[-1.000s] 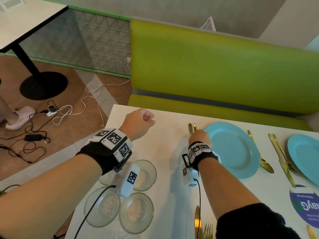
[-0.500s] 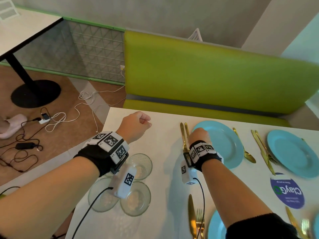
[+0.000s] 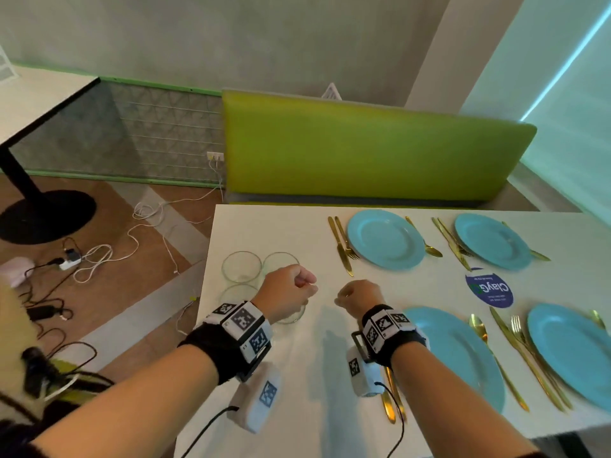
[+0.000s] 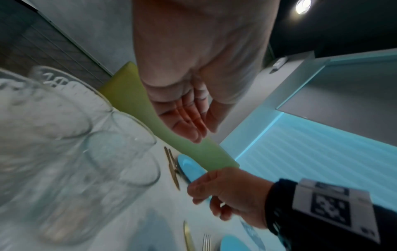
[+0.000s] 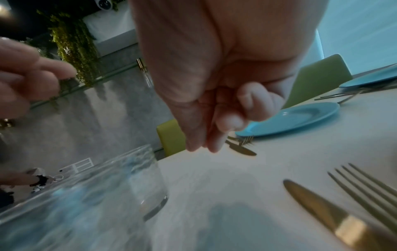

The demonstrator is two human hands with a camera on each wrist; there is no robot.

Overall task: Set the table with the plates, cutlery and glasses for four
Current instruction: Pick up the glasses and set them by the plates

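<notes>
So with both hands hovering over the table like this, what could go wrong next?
1. The four glasses stand bunched close together near the table's left edge, under the left hand; reaching for one could knock another or nudge it off the table.
2. The wrist camera's cable hangs low by that same cluster and might snag a rim.
3. The right hand hovers near the gold knife; a careless sweep could skew that setting.

Café dining room: green booth bench [image 3: 373, 153], pedestal tables [image 3: 271, 226].
</notes>
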